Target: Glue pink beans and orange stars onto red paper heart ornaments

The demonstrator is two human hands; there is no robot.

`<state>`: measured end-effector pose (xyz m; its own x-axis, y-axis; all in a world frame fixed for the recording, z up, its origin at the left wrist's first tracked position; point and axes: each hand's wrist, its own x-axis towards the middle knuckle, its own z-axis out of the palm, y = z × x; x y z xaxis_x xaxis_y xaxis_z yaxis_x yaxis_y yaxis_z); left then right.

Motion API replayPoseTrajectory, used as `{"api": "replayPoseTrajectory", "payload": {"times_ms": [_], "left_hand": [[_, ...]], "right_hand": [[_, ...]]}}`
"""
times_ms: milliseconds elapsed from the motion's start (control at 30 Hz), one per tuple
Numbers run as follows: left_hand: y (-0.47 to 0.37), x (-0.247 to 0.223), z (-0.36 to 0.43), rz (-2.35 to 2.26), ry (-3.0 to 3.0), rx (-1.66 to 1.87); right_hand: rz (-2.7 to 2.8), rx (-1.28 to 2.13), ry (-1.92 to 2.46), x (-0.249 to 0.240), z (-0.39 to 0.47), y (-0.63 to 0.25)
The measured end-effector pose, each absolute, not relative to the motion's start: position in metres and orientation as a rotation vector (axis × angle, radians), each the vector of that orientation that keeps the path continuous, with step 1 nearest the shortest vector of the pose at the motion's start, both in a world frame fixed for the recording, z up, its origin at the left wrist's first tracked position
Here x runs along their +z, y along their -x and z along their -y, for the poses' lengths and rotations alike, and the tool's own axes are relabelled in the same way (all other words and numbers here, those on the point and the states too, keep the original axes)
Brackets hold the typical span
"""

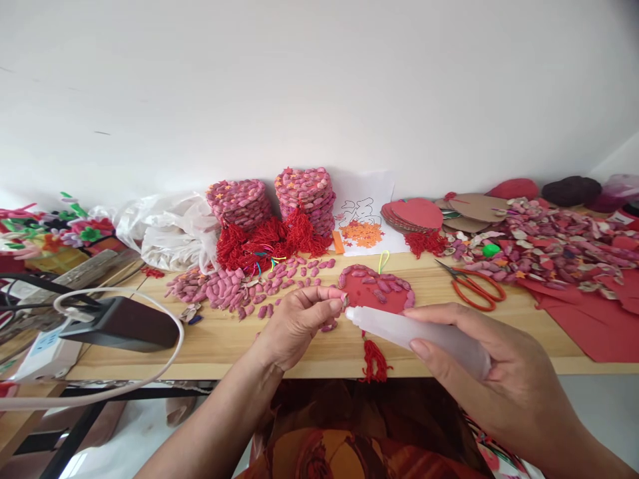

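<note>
My right hand [504, 359] is wrapped round a translucent white squeeze bottle [424, 332], likely glue, tilted with its nozzle pointing left. Just left of the nozzle, my left hand [299, 319] pinches a small peanut shell [345, 301], mostly hidden by the fingertips. Behind both hands lies a red card disc [359, 296] with pink peanut shells [363, 271] along its upper and right rim and a few inside. A yellow loop [383, 261] sticks up from its top, and a red tassel [374, 362] hangs toward the table's front edge. My hands cover its lower part.
Loose pink peanut shells [224, 289] spread to the left, before two shell-covered stacks [305, 189] with red tassels. Orange-handled scissors [479, 289] lie right, near a shell heap [549, 239] and red sheets [584, 319]. A black box [124, 322] with a white cable stands left.
</note>
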<state>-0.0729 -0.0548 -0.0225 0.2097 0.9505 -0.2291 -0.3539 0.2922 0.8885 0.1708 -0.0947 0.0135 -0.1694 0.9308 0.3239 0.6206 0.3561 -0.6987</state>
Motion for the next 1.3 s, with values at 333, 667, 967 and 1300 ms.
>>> {"api": "replayPoseTrajectory", "payload": {"times_ms": [333, 667, 967, 1300], "left_hand": [[0.070, -0.018, 0.041, -0.979, -0.861, 1.044], [0.069, -0.011, 0.000, -1.372, -1.852, 0.886], [0.055, -0.022, -0.015, -1.425, -2.539, 0.569], [0.049, -0.020, -0.020, -1.470, -2.667, 0.345]], "right_hand": [[1.330, 1.343, 1.278, -0.010, 0.087, -0.169], [0.539, 1.633, 0.891, -0.027, 0.059, -0.208], [0.328, 1.628, 0.874, -0.045, 0.050, -0.224], [0.283, 1.560, 0.984, -0.061, 0.044, -0.229]]}}
